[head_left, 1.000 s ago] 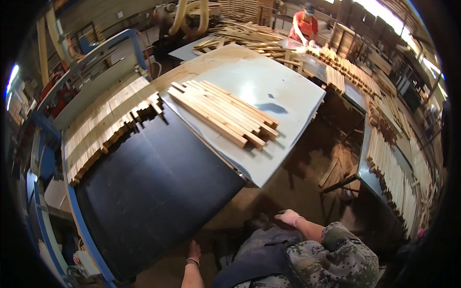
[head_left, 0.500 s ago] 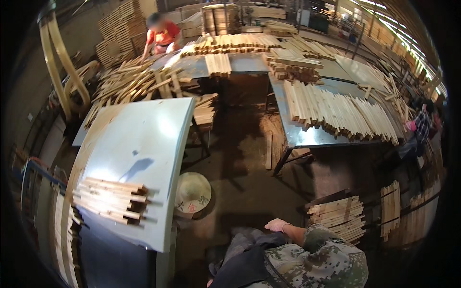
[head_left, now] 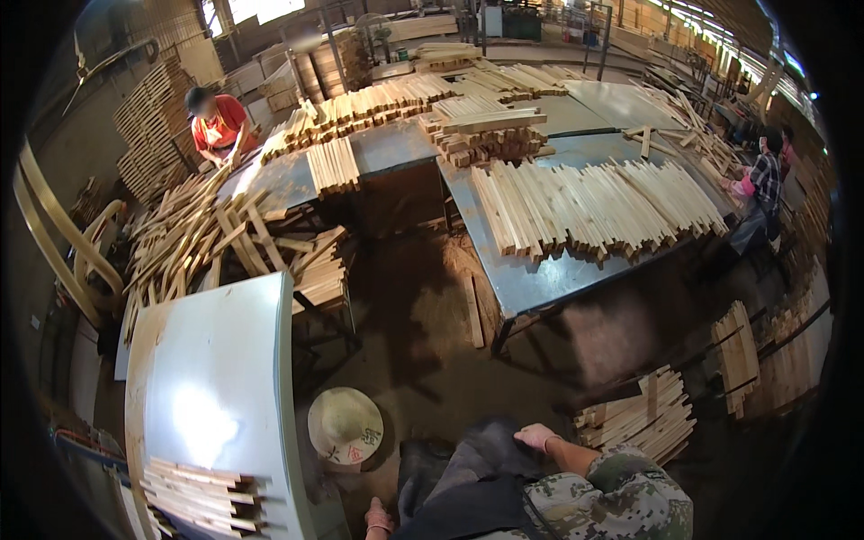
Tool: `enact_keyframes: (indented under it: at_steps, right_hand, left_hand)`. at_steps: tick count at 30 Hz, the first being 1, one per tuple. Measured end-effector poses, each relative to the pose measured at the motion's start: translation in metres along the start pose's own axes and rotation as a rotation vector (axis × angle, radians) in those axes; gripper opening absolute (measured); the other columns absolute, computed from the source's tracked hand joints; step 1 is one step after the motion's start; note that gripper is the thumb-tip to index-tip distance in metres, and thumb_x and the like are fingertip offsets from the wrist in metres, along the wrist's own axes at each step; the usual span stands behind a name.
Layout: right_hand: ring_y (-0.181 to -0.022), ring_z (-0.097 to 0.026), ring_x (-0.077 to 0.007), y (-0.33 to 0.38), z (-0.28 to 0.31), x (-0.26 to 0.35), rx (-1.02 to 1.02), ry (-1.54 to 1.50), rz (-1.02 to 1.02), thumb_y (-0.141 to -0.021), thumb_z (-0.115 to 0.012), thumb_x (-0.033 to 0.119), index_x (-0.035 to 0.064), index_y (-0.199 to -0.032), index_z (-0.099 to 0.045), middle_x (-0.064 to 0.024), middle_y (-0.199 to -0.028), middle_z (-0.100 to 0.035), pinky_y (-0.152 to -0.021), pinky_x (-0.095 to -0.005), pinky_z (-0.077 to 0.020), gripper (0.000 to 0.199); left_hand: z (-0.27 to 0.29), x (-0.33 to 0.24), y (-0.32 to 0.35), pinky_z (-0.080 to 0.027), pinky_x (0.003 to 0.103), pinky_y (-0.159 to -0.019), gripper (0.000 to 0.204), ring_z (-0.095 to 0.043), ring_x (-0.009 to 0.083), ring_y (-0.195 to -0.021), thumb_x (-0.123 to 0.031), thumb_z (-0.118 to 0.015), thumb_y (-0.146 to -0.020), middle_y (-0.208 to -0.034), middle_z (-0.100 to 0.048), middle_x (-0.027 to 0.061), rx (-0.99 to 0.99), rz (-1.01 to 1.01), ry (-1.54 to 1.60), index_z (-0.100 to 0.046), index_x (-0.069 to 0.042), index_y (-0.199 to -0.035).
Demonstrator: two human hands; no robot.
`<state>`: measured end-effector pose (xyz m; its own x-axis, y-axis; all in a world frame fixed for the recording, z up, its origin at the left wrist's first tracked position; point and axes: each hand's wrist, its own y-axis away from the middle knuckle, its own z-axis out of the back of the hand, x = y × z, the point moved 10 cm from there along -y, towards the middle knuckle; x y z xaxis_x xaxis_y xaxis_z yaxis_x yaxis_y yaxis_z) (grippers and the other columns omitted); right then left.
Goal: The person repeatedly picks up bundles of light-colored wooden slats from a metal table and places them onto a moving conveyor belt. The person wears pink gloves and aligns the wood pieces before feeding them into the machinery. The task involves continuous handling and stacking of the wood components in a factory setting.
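Observation:
My right hand [head_left: 537,437], pale pink and possibly gloved, hangs beside my dark trouser leg [head_left: 486,454]. Its fingers look curled together, and nothing shows in them. A stack of wooden strips [head_left: 643,418] lies a little to its right, apart from it. My left hand [head_left: 379,519] is low at the bottom edge, below a conical hat [head_left: 346,427] on the floor or a low support. How its fingers are held is too small to make out. Left of it, a pale sheet-topped table [head_left: 216,360] carries a small row of wooden strips [head_left: 202,495].
Ahead right, a metal table [head_left: 540,292] bears a long row of strips [head_left: 594,207]. A loose strip [head_left: 473,311] lies on the floor by its leg. At left is a jumbled wood pile [head_left: 198,234]. A person in red [head_left: 220,126] and one in plaid [head_left: 765,180] stand farther off.
My view has swung right and tipped upward, so the tables have shifted left. My left hand has come further into view at the bottom. The right hand remains by my leg.

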<state>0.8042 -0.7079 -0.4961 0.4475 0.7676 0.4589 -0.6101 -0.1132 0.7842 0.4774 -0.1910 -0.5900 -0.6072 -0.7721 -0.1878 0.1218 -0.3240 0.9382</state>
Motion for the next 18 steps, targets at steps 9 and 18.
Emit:
enact_keyframes:
  at_steps: [9, 18]
  right_hand:
    - [-0.123, -0.071, -0.0334, -0.072, 0.016, -0.017, 0.068, 0.298, -0.128, -0.103, -0.064, 0.044, 0.0026, -0.136, -0.072, -0.0151, -0.138, -0.073, -0.104, -0.0439, -0.0553, 0.054]
    - [-0.060, -0.055, -0.0198, -0.127, 0.074, 0.151, -0.005, -1.029, -0.309, -0.107, -0.066, 0.023, 0.0051, -0.095, -0.068, -0.0018, -0.074, -0.057, -0.056, -0.0376, -0.0473, 0.022]
  left_hand:
    - [-0.137, -0.217, -0.016, -0.047, 0.043, -0.115, 0.097, -0.057, 0.0332, -0.143, -0.071, -0.067, -0.095, -0.157, -0.057, 0.0260, -0.066, -0.303, -0.847, -0.056, 0.006, -0.152]
    - [-0.353, -0.441, 0.110, -0.045, 0.043, -0.113, 0.072, -0.064, 0.0345, -0.133, -0.054, -0.058, -0.101, -0.145, -0.068, 0.0245, 0.257, -0.603, -0.842, -0.068, 0.007, -0.137]
